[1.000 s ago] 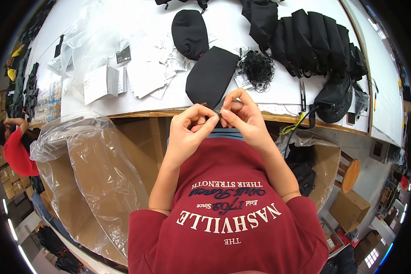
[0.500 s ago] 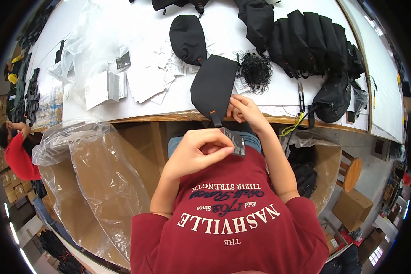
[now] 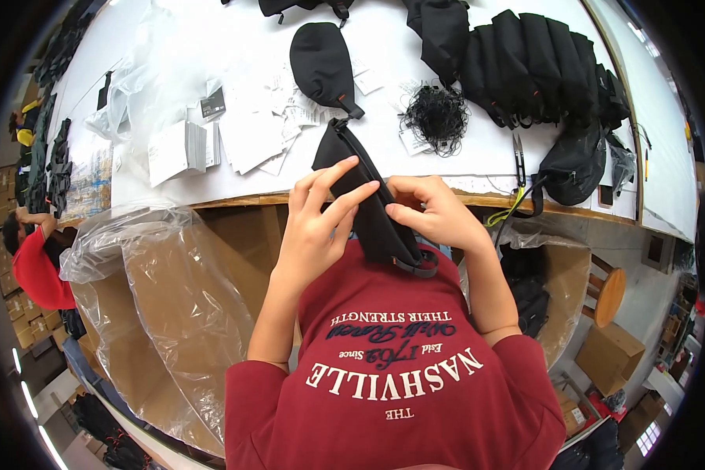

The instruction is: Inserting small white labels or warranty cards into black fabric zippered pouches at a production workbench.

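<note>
A black fabric pouch (image 3: 377, 223) is held on edge over my lap at the table's front, its zipper side facing up and a strap loop at its near end. My left hand (image 3: 315, 223) grips its left side, with fingers spread across the top edge. My right hand (image 3: 439, 210) pinches the right side between thumb and bent fingers. The dark card tag is out of sight. Another black pouch (image 3: 323, 66) lies flat just beyond, and a tangle of thin black loops (image 3: 436, 119) sits to the right.
A stack of white cards (image 3: 182, 150) and loose white slips (image 3: 262, 129) cover the left of the table. Black pouches (image 3: 529, 66) stand in a row at right, near thread snips (image 3: 518, 160). Plastic-lined cartons (image 3: 172, 305) flank me. Someone in red (image 3: 39, 270) is far left.
The pouch has turned from flat to on edge and come nearer me. My left hand has let go of the dark tag and moved up to the pouch's side. My right hand has shifted its hold.
</note>
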